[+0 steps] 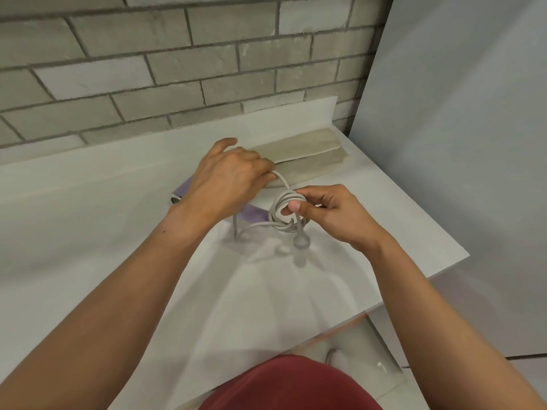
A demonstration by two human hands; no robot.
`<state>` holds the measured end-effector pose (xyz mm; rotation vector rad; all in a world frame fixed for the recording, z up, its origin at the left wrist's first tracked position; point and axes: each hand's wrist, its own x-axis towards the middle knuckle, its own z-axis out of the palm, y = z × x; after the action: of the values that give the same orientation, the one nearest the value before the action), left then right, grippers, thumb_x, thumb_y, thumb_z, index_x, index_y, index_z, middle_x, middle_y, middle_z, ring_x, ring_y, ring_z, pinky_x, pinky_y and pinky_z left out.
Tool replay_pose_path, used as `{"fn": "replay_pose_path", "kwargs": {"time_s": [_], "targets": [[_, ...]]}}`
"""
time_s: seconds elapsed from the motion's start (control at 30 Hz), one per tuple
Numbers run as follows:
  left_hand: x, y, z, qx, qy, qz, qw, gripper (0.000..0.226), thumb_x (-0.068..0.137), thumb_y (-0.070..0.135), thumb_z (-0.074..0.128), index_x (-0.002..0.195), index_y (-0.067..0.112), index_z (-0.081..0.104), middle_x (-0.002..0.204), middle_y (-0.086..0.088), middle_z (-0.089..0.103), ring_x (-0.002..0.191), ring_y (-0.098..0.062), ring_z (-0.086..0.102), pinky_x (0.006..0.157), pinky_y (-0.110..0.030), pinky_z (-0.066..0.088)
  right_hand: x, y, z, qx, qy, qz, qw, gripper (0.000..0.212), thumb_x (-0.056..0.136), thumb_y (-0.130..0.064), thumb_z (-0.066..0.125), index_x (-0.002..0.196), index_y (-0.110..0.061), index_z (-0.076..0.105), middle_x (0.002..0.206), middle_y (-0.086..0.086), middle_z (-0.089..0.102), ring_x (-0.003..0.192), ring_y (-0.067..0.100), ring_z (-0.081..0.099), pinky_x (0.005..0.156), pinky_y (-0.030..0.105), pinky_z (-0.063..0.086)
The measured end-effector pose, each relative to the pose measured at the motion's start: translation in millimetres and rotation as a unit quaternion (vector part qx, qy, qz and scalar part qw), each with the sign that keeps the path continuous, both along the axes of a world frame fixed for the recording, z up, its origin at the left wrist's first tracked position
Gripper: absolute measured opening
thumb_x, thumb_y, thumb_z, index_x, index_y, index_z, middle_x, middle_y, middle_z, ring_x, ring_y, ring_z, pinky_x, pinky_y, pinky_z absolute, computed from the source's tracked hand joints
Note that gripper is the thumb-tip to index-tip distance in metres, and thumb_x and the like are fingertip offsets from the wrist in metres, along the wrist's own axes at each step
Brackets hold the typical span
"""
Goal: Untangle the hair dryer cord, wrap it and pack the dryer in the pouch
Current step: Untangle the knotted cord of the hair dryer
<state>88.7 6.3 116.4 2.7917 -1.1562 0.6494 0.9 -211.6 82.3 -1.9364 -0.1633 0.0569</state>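
A lilac hair dryer (251,216) lies on the white counter, mostly hidden under my left hand (225,176). Its grey cord (279,211) is coiled into a small bundle of loops. My right hand (325,214) pinches that coil, thumb through the loops. The plug (301,241) dangles below the coil. My left hand grips a strand of the cord that runs up from the coil. A flat beige pouch (307,155) lies on the counter just behind both hands.
The white counter (118,202) runs along a grey brick wall (177,69). Its right edge drops off beside a pale panel (458,143). The front edge lies near my red clothing (296,386).
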Motion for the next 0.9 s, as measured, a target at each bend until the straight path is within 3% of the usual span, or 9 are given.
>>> {"fn": "replay_pose_path", "kwargs": {"time_s": [0.13,0.23,0.37,0.43,0.5,0.6,0.7,0.77,0.9], "targets": [[-5,7,-5,-0.074,-0.007,0.105,0.992,0.044,0.104,0.044,0.049,0.082,0.014,0.073,0.059,-0.009,0.065,0.058,-0.036,0.052,0.067,-0.034,0.036,-3,0,1,0.033,0.017,-0.015,0.999,0.014,0.102,-0.025,0.067,0.101,-0.028,0.081,0.083,-0.012,0.077,0.069,0.008,0.059,0.074,0.029,0.049],[-12,9,-10,-0.080,0.040,0.157,0.984,0.041,0.105,0.039,0.052,0.081,0.012,0.071,0.062,-0.011,0.065,0.062,-0.040,0.056,0.065,-0.033,0.029,2,1,6,0.025,0.015,-0.020,0.999,0.016,0.102,-0.023,0.067,0.094,-0.031,0.079,0.089,-0.009,0.078,0.073,0.005,0.062,0.075,0.025,0.047],[-8,14,-16,-0.076,0.103,0.138,0.982,0.029,0.104,0.036,0.052,0.098,0.015,0.072,0.094,-0.010,0.073,0.089,-0.039,0.065,0.073,-0.037,0.040,4,2,7,-0.014,0.016,0.003,1.000,0.021,0.101,-0.020,0.067,0.087,-0.031,0.077,0.086,-0.003,0.076,0.070,0.004,0.062,0.073,0.020,0.046],[-8,17,-16,-0.058,0.108,0.076,0.990,0.040,0.099,0.035,0.062,0.135,0.018,0.063,0.134,-0.009,0.065,0.121,-0.035,0.060,0.104,-0.043,0.041,5,4,5,-0.020,0.019,0.010,1.000,0.020,0.101,-0.020,0.067,0.086,-0.028,0.078,0.085,0.001,0.075,0.070,0.005,0.061,0.072,0.019,0.046],[-7,17,-14,-0.017,0.102,-0.010,0.995,0.059,0.095,0.041,0.064,0.150,0.023,0.050,0.152,-0.005,0.053,0.143,-0.030,0.046,0.122,-0.049,0.025,6,5,4,-0.027,0.017,0.011,0.999,0.018,0.101,-0.021,0.067,0.087,-0.023,0.078,0.086,0.003,0.075,0.072,0.008,0.060,0.073,0.022,0.046],[-9,10,-13,0.018,0.072,-0.067,0.995,0.045,0.098,0.047,0.042,0.125,0.026,0.070,0.121,0.002,0.073,0.122,-0.024,0.063,0.117,-0.044,0.032,8,6,5,-0.015,0.006,0.009,1.000,0.017,0.101,-0.020,0.068,0.093,-0.030,0.080,0.088,-0.004,0.077,0.080,0.009,0.065,0.076,0.023,0.050],[-16,8,-9,-0.016,0.062,0.005,0.998,0.053,0.102,0.050,0.028,0.105,0.023,0.073,0.093,0.004,0.075,0.088,-0.029,0.068,0.084,-0.039,0.049,6,2,8,0.035,0.019,-0.003,0.999,0.017,0.101,-0.018,0.068,0.109,-0.025,0.081,0.099,-0.006,0.080,0.090,0.009,0.071,0.083,0.023,0.055],[-17,11,-10,-0.049,0.088,0.064,0.993,0.043,0.106,0.048,0.034,0.108,0.024,0.070,0.092,0.003,0.073,0.087,-0.032,0.066,0.067,-0.037,0.043,6,-1,7,0.039,0.019,-0.011,0.999,0.017,0.101,-0.019,0.067,0.112,-0.023,0.080,0.097,-0.008,0.079,0.087,0.008,0.068,0.086,0.028,0.055],[-21,6,-13,-0.101,0.149,0.093,0.979,0.031,0.108,0.041,0.042,0.115,0.022,0.066,0.097,0.002,0.074,0.095,-0.032,0.066,0.068,-0.038,0.043,7,-1,3,0.047,0.024,-0.019,0.998,0.016,0.102,-0.020,0.067,0.111,-0.022,0.081,0.096,0.011,0.076,0.084,0.013,0.067,0.087,0.035,0.060]]}}
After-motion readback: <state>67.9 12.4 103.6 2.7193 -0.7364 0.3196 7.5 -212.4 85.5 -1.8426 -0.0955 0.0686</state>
